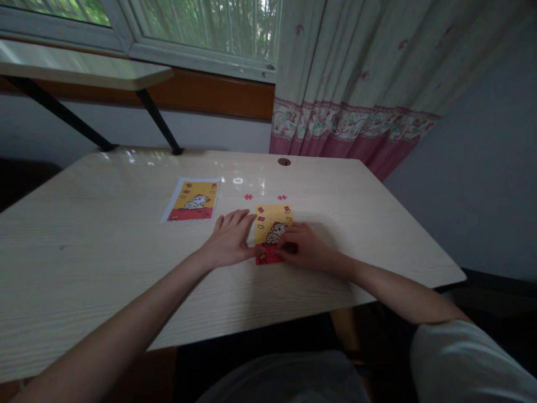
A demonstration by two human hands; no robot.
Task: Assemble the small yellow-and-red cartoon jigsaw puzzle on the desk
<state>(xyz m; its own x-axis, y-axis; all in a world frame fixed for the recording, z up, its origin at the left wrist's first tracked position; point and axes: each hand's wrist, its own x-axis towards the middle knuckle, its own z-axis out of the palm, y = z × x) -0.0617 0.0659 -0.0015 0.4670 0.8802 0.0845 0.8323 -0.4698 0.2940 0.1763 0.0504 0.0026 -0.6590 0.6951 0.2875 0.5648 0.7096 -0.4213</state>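
Note:
A small jigsaw puzzle (265,228) lies flat on the desk in front of me, yellow above and red below, with a white cartoon animal in the middle. Along its left edge rests my left hand (230,239), fingers apart, thumb at the lower left side and fingertips near the upper left. My right hand (308,249) is over the puzzle's lower right part, thumb and fingers pinched together at the red area. Whatever is in that pinch is hidden. Two loose red puzzle pieces, a left piece (248,197) and a right piece (282,197), lie just beyond the puzzle's top edge.
A printed picture sheet (193,200) with the same design lies left of the puzzle. The pale wooden desk (126,268) has a round cable hole (284,162) at its back edge. A raised shelf (84,67) on black legs stands back left; a curtain (335,84) hangs behind.

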